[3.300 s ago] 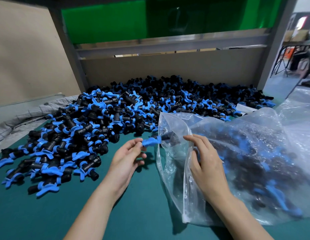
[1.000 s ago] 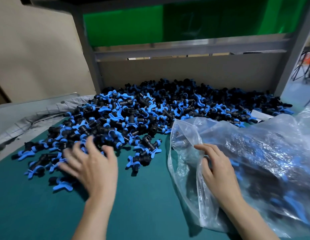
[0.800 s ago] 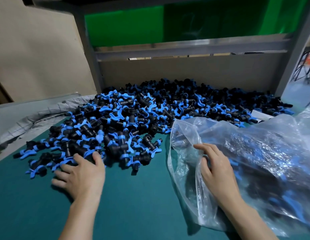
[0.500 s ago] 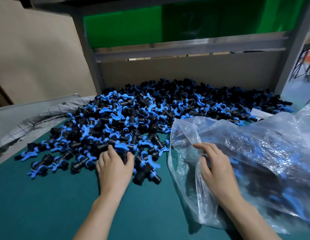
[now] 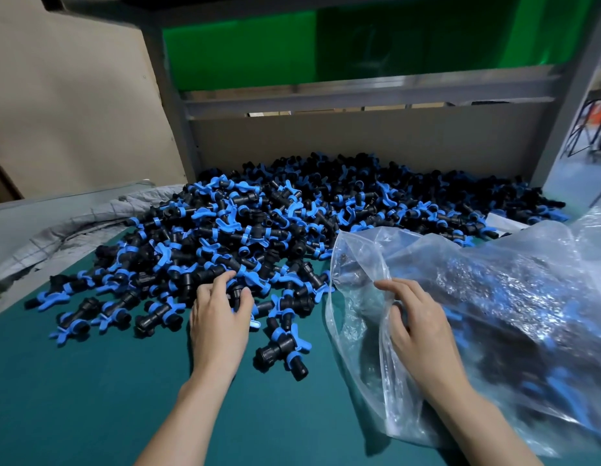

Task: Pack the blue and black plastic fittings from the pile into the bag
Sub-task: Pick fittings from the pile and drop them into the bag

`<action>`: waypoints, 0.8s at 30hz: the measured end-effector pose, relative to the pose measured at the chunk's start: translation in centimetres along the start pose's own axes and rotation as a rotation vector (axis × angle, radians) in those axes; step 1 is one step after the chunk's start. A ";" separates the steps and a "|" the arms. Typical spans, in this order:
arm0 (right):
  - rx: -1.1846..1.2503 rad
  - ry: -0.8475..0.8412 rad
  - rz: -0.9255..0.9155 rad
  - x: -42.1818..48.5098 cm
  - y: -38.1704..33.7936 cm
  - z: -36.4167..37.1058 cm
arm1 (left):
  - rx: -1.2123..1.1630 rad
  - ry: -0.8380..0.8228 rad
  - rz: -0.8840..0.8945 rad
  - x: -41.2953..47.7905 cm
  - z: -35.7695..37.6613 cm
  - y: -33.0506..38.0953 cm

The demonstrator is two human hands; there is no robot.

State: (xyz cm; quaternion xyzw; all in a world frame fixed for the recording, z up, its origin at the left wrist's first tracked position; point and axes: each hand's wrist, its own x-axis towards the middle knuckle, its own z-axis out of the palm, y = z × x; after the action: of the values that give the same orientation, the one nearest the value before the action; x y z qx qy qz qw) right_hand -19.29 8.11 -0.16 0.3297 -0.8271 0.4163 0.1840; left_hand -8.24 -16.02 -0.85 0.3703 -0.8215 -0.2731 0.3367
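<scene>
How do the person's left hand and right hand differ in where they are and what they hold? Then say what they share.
The left hand lies on the pile's near edge; the right hand is at the bag's mouth. The left hand's fingers curl round fittings; the right hand pinches clear plastic. Both are bare and palm down.

Forearms reach forward; left grip [image 5: 222, 311] curled palm-down, right grip [image 5: 416, 319] pinching with its thumb.

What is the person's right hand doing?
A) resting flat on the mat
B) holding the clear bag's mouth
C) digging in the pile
B: the right hand grips the clear bag at its mouth; the left hand grips fittings at the pile.
</scene>
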 end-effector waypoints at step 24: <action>-0.001 -0.007 0.011 0.0 0.0 -0.1 | 0.084 0.006 0.402 -5.2 -3.1 0.0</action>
State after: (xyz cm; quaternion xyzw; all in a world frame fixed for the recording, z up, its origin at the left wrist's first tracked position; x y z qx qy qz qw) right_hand -19.31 8.20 -0.14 0.3266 -0.8299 0.4155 0.1789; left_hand -3.30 -12.50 -0.80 0.2132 -0.8886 -0.1649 0.3712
